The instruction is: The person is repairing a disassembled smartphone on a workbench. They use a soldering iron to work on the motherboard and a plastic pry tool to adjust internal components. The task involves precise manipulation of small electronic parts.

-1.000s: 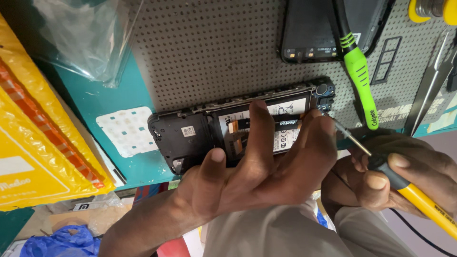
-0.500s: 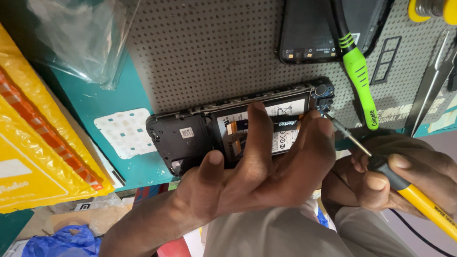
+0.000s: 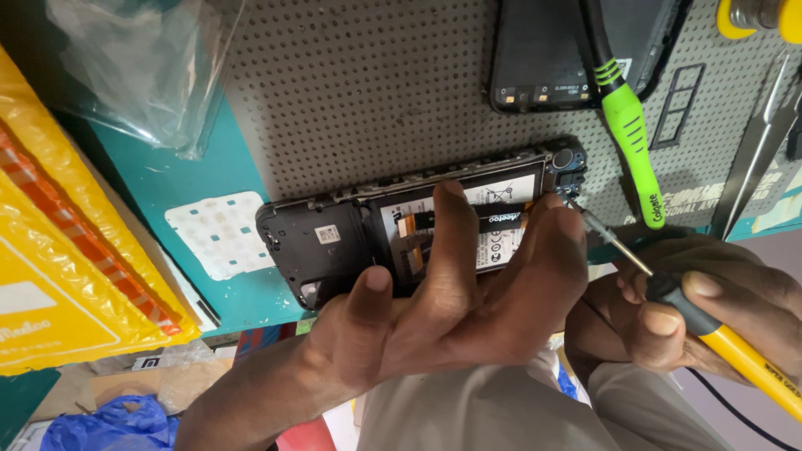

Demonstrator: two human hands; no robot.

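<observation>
An opened black phone (image 3: 334, 238) with its back cover off lies on a grey perforated mat (image 3: 368, 92), battery and orange flex cables showing. My left hand (image 3: 451, 301) rests on it from below, fingers spread flat over the battery, pinning it down. My right hand (image 3: 710, 309) grips a yellow-handled screwdriver (image 3: 752, 359) with a black collar. Its thin metal tip (image 3: 576, 207) touches the phone's upper right corner, just below the camera lens.
A second black phone back (image 3: 543, 58) lies above, crossed by a green-handled tool (image 3: 631, 134). Metal tweezers (image 3: 752, 167) lie at the right. Yellow padded envelopes (image 3: 58, 250) fill the left side, a clear plastic bag (image 3: 142, 67) the top left, and a white sticker sheet (image 3: 221, 234) lies beside the phone.
The phone and both hands sit almost unchanged; the view shifts very slightly. The screwdriver tip stays at the same corner.
</observation>
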